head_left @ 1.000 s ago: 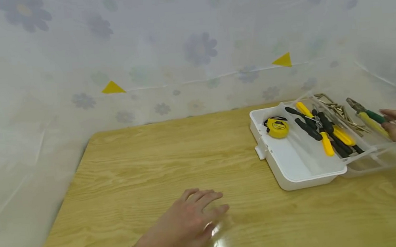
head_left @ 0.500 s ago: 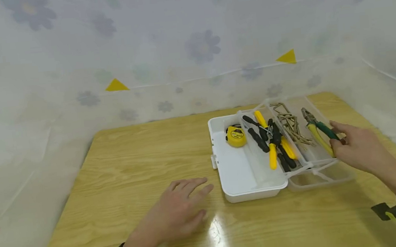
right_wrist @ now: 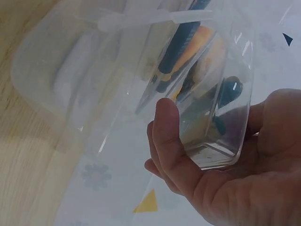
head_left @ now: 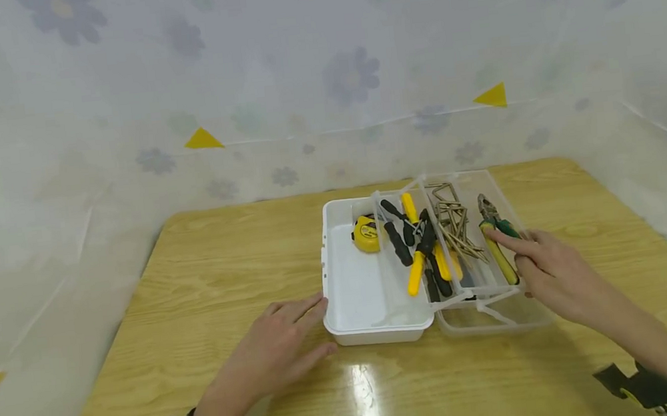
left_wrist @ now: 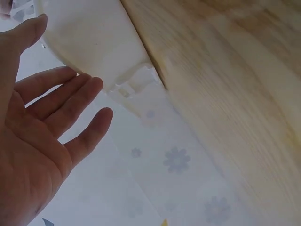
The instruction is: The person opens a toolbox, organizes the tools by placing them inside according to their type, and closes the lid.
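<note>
A white plastic toolbox [head_left: 352, 280] stands mid-table with clear trays fanned out to its right. Fingers straight, my left hand [head_left: 268, 345] touches the toolbox's front-left side; the left wrist view shows its fingertips at the white wall. My right hand [head_left: 563, 276] grips the right side of the outer clear tray [right_wrist: 211, 165], whose wall lies between its fingers in the right wrist view. One finger reaches over the yellow and green handled pliers [head_left: 501, 262] in that tray. A yellow tape measure [head_left: 365, 234] sits inside the toolbox.
Black and yellow handled tools [head_left: 415, 274] fill the inner clear tray, beside several brass-coloured hex keys [head_left: 455, 223]. The wood-grain table [head_left: 224, 259] extends left and right of the toolbox. Behind it hangs a flowered plastic sheet [head_left: 296, 71].
The toolbox and its trays have slid left across the table along with my right hand. My left hand has shifted slightly left and now meets the toolbox. The right index finger now extends over the pliers.
</note>
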`<state>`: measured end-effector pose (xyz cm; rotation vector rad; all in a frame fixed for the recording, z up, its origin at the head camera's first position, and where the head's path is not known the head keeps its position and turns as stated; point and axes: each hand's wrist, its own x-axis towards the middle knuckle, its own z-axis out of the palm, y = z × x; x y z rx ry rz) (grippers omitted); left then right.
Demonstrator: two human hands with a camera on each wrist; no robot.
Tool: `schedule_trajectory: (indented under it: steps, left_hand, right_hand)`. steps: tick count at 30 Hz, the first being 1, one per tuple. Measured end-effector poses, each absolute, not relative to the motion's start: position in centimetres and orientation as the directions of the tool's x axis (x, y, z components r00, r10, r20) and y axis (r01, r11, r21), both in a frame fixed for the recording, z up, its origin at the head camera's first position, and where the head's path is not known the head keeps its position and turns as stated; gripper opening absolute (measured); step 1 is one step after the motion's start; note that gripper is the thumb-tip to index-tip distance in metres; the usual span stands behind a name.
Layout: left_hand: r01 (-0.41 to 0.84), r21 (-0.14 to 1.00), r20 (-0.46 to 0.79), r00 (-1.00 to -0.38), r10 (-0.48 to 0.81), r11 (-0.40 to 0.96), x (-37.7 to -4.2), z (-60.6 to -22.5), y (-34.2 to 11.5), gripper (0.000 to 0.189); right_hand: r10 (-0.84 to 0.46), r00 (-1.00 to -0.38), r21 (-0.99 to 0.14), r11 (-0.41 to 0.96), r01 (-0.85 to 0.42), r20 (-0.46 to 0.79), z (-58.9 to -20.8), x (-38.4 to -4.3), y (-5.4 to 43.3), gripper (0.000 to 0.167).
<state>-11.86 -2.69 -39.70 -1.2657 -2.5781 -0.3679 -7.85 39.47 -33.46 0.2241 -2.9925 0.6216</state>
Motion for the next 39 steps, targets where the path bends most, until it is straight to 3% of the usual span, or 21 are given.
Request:
schedule_trajectory:
  steps: [5, 9, 18, 22, 26, 33, 39]
  left_hand:
    - [0.799, 0.13, 0.346, -0.591, 0.729, 0.587, -11.5, -39.6, -2.7, 0.059]
    - [0.794, 0.139, 0.36, -0.597, 0.716, 0.592, -11.3, -39.7, -2.7, 0.056]
    - [0.793, 0.217, 0.381, -0.605, 0.699, 0.569, -11.8, -39.5, -2.5, 0.05]
    - [0.779, 0.261, 0.338, -0.627, 0.702, 0.57, -11.8, -39.3, -2.3, 0.051]
    - [0.766, 0.268, 0.301, -0.642, 0.705, 0.584, -11.9, -39.1, -2.2, 0.052]
    - [0.742, 0.267, 0.266, -0.67, 0.693, 0.615, -12.2, -38.8, -2.3, 0.054]
    - [0.718, 0.299, 0.345, -0.696, 0.63, 0.629, -13.2, -37.3, -1.4, 0.077]
  right_hand:
    - [-0.069, -0.998, -0.395, 0.917, -0.058, -0.015, -33.2, -8.0, 39.1, 0.048]
    - [-0.079, -0.997, -0.432, 0.898, -0.08, 0.02, -33.5, -8.0, 39.5, 0.046]
    - [0.046, -0.998, -0.69, 0.724, 0.001, 0.046, -34.6, -7.9, 41.1, 0.057]
    - [0.072, -0.995, -0.724, 0.689, 0.002, 0.066, -34.5, -7.7, 40.4, 0.053]
    - [0.051, -0.996, -0.668, 0.744, -0.01, 0.072, -33.5, -7.7, 38.7, 0.057]
    - [-0.068, -0.996, -0.42, 0.907, -0.035, -0.065, -31.0, -9.2, 32.8, 0.086]
    - [-0.095, -0.99, -0.217, 0.974, -0.071, -0.102, -29.7, -9.8, 28.5, 0.096]
